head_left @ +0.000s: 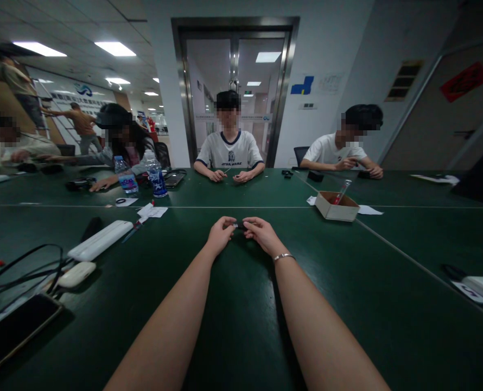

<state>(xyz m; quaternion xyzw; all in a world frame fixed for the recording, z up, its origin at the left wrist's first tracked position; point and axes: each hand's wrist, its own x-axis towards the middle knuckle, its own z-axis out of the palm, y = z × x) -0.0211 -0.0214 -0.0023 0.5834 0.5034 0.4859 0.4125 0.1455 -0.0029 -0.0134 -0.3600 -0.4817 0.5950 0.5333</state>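
Observation:
Above the green table (241,304), both arms reach straight forward and the hands meet near the middle of the view. Between their fingertips is a small black object (240,225) with a lighter spot at its left end; its kind is too small to tell. My left hand (220,234) pinches the left end with thumb and fingers. From the other side, my right hand (261,233) is closed on the right part, its fingers covering much of it. A metal bracelet (284,257) circles the right wrist.
Left of the arms lie a white power strip (101,240), a white oval case (76,275), black cables and a phone (19,331). Two bottles (156,176) stand farther back. Ahead right is a small open box (336,210) holding a red-and-clear tool. Several people sit across the table.

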